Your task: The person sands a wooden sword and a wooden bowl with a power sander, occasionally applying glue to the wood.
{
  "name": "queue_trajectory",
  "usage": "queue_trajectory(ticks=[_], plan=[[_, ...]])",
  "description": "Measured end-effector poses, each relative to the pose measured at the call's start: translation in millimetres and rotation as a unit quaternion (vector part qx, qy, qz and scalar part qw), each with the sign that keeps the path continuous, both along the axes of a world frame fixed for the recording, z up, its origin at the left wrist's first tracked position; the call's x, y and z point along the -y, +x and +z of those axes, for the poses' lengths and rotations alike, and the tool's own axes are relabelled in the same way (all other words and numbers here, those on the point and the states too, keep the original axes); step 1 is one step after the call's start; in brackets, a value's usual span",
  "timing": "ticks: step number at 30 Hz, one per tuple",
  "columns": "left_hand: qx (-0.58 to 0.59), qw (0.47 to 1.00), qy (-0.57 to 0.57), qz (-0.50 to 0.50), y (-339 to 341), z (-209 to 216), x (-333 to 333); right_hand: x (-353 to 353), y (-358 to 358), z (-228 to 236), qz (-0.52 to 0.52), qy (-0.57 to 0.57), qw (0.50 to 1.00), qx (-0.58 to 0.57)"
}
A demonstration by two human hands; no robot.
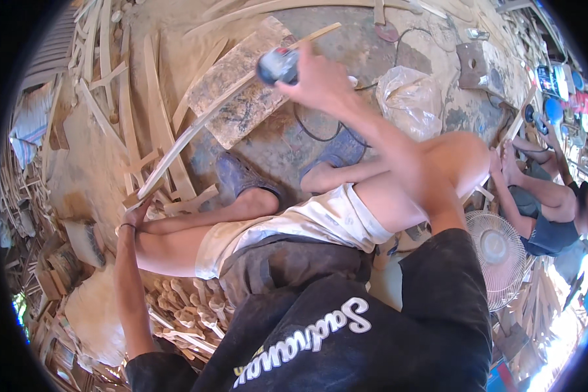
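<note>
My left hand (pixel 136 213) is closed around the lower left end of a long, slightly curved wooden strip (pixel 188 136), beside my left knee. The strip slants up to the right across a worn, stained wooden block (pixel 232 124) on the ground. Near its far end my right hand (pixel 321 80) grips a rounded, blue-grey power tool with a bit of red, apparently an angle grinder (pixel 278 66). The tool sits over the strip, blurred by motion. Whether its disc touches the wood is hidden.
Wooden strips (pixel 157 104) lie at left. A clear plastic bag (pixel 408 98) and a black cable (pixel 317 136) are beyond my legs. A fan (pixel 493 258) stands at right, near another person (pixel 545 209) holding a wooden piece. Carved wooden pieces (pixel 189 304) are piled behind my left thigh.
</note>
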State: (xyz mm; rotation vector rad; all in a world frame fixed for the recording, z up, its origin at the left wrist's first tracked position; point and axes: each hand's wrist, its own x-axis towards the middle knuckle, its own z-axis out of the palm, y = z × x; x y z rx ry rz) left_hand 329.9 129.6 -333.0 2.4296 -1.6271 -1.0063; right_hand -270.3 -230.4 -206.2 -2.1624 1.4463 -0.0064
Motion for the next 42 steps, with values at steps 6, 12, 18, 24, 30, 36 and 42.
queue_trajectory(ticks=[6,12,18,24,30,36,42], plan=[[-0.013,0.999,0.038,0.006,5,9,5,52,-56,-15,-0.089,-0.077,0.992,-0.046],[0.01,1.0,0.02,0.015,4,5,7,94,-108,-19,-0.18,-0.075,0.978,-0.072],[0.019,0.993,0.04,-0.111,55,5,-27,39,-86,17,-0.132,-0.05,0.988,-0.06],[0.083,0.989,0.065,-0.107,65,2,-29,-12,-35,7,-0.038,-0.005,0.999,-0.002],[0.114,0.988,0.104,-0.024,37,61,1,0,0,-3,0.0,-0.008,0.999,0.033],[0.104,0.993,0.056,-0.026,40,59,-1,36,-32,-4,-0.048,-0.008,0.999,-0.014],[-0.005,0.998,0.057,0.035,59,40,-8,65,-63,-20,-0.083,-0.053,0.994,-0.056]])
